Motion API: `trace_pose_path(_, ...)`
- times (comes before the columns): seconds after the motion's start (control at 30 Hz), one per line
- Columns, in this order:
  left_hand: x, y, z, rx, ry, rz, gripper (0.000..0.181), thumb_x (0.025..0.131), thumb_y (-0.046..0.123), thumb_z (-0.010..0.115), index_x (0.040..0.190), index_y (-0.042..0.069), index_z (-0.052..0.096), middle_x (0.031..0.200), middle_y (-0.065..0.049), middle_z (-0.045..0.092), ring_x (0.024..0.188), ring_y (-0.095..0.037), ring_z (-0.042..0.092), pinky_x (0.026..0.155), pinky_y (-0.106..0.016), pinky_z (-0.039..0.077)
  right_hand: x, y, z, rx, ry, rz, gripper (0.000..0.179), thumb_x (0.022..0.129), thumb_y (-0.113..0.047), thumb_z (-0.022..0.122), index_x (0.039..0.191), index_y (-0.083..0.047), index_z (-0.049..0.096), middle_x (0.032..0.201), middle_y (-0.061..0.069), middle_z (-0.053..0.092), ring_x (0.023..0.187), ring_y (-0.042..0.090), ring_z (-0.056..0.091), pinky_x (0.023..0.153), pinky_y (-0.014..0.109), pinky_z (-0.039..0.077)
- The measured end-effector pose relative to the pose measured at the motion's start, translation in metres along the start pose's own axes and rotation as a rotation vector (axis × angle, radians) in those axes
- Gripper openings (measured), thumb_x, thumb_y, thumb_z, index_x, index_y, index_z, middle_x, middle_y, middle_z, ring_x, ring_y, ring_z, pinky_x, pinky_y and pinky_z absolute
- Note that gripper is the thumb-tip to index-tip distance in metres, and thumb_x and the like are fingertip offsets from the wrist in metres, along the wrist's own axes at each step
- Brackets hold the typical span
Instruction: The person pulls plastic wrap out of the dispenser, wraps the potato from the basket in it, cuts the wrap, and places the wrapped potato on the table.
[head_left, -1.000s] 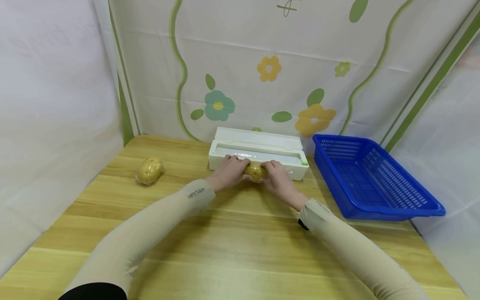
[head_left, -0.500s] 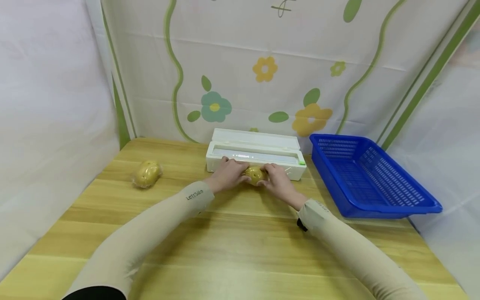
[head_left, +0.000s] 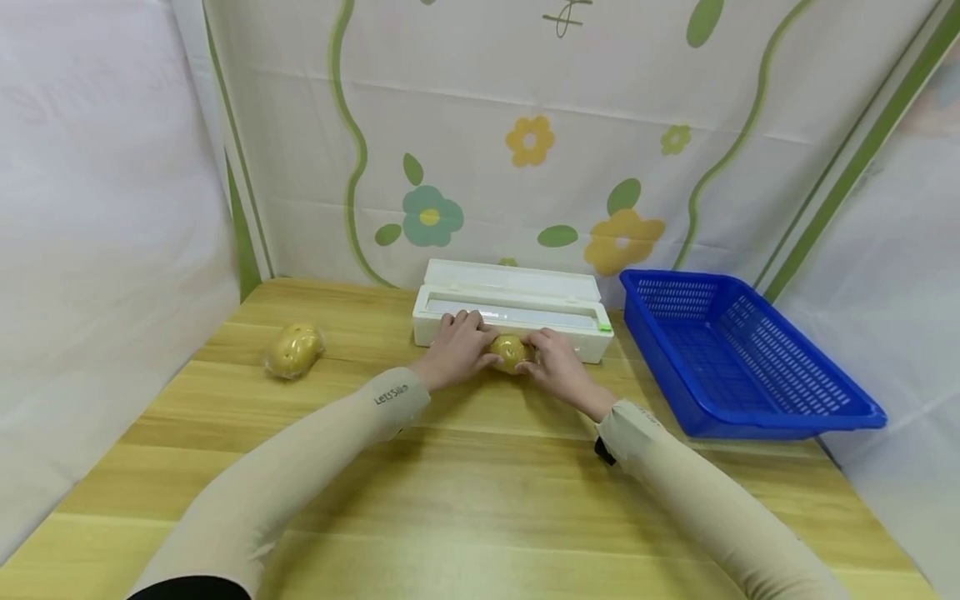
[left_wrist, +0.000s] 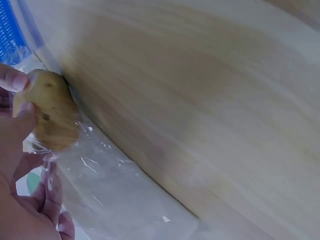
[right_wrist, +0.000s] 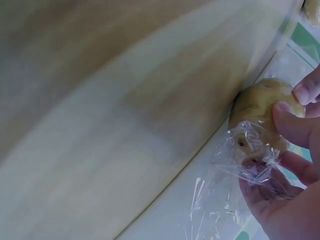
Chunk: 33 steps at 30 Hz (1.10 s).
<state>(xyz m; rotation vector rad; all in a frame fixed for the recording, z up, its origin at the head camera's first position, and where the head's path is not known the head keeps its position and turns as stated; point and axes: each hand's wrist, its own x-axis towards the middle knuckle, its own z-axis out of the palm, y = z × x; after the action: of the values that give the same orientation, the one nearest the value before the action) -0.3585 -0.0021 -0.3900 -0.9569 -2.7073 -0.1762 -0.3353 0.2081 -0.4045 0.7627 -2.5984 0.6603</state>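
The left hand (head_left: 456,350) and right hand (head_left: 560,371) pinch a potato (head_left: 509,355) from either side, by the white box's (head_left: 595,345) near side. It should feel firm and sturdy (the clear film (right_wrist: 225,155) looks slippery), best held at both ends.

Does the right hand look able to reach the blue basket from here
Probably yes: nothing visible blocks the way between the right hand and the blue basket, though that hand grips a potato.
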Motion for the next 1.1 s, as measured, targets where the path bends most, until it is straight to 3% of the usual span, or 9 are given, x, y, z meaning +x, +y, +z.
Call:
trace_pose_path(0.17,0.002,0.005,-0.002,0.04,-0.009,-0.018,0.049,0.092,0.052,0.063,0.127,0.018,0.064,0.118,-0.003,0.061,0.106,-0.025,0.05,0.091,-0.047,0.033,-0.003,0.002,-0.001,-0.055,0.051,-0.045,0.045,0.075,-0.008,0.087,0.112,0.008,0.068,0.103,0.022,0.06,0.089,0.031,0.059,0.076,0.042,0.051)
trace_pose_path(0.3,0.005,0.007,-0.002,0.048,-0.023,-0.056,0.049,0.088,0.054,0.068,0.12,0.017,0.063,0.113,-0.001,0.064,0.103,-0.023,0.051,0.09,-0.046,0.033,-0.004,0.001,-0.005,-0.066,0.047,-0.052,0.04,0.079,-0.006,0.083,0.114,0.007,0.069,0.101,0.02,0.057,0.085,0.029,0.057,0.072,0.04,0.051)
trace_pose_path(0.53,0.006,0.009,-0.001,0.039,-0.039,-0.059,0.05,0.084,0.054,0.073,0.11,0.014,0.06,0.107,-0.003,0.062,0.098,-0.024,0.051,0.089,-0.047,0.034,-0.001,0.001,-0.02,-0.014,-0.051,0.072,0.028,0.086,-0.007,0.077,0.111,0.003,0.07,0.102,0.015,0.068,0.095,0.03,0.063,0.084,0.043,0.051)
trace_pose_path(0.63,0.005,0.011,-0.001,0.027,-0.036,-0.059,0.053,0.083,0.054,0.075,0.111,0.012,0.06,0.106,-0.005,0.061,0.098,-0.025,0.051,0.09,-0.049,0.035,-0.005,0.005,-0.024,0.021,-0.045,0.129,0.028,0.086,-0.01,0.078,0.108,0.005,0.069,0.103,0.017,0.068,0.096,0.033,0.063,0.084,0.044,0.051)
trace_pose_path(0.73,0.003,0.013,-0.001,0.019,-0.026,-0.063,0.053,0.082,0.054,0.075,0.11,0.012,0.059,0.105,-0.004,0.06,0.097,-0.024,0.052,0.09,-0.049,0.035,-0.01,0.011,-0.029,0.067,0.045,0.199,0.028,0.083,-0.009,0.079,0.104,0.007,0.069,0.099,0.019,0.067,0.092,0.035,0.063,0.083,0.046,0.051)
trace_pose_path(0.83,0.003,0.015,-0.002,0.006,-0.014,-0.058,0.052,0.081,0.055,0.076,0.105,0.013,0.059,0.102,-0.003,0.059,0.095,-0.022,0.051,0.089,-0.048,0.036,-0.018,0.016,-0.038,0.107,0.19,0.307,0.031,0.081,-0.007,0.079,0.105,0.009,0.068,0.1,0.022,0.065,0.093,0.037,0.06,0.084,0.047,0.048)
trace_pose_path(0.97,0.003,0.018,-0.005,0.008,-0.012,-0.047,0.051,0.081,0.055,0.075,0.105,0.012,0.06,0.102,-0.003,0.059,0.094,-0.022,0.051,0.087,-0.046,0.037,-0.027,0.023,-0.051,0.144,0.334,0.456,0.045,0.083,-0.011,0.079,0.118,0.01,0.061,0.114,0.026,0.057,0.106,0.039,0.051,0.091,0.049,0.04)
trace_pose_path(1.1,0.003,0.021,-0.008,0.004,-0.018,-0.04,0.051,0.082,0.052,0.076,0.108,0.012,0.06,0.103,-0.004,0.058,0.096,-0.023,0.052,0.086,-0.044,0.037,-0.032,0.032,-0.057,0.145,0.423,0.52,0.049,0.085,-0.014,0.078,0.126,0.007,0.059,0.126,0.024,0.055,0.118,0.038,0.048,0.099,0.049,0.037)
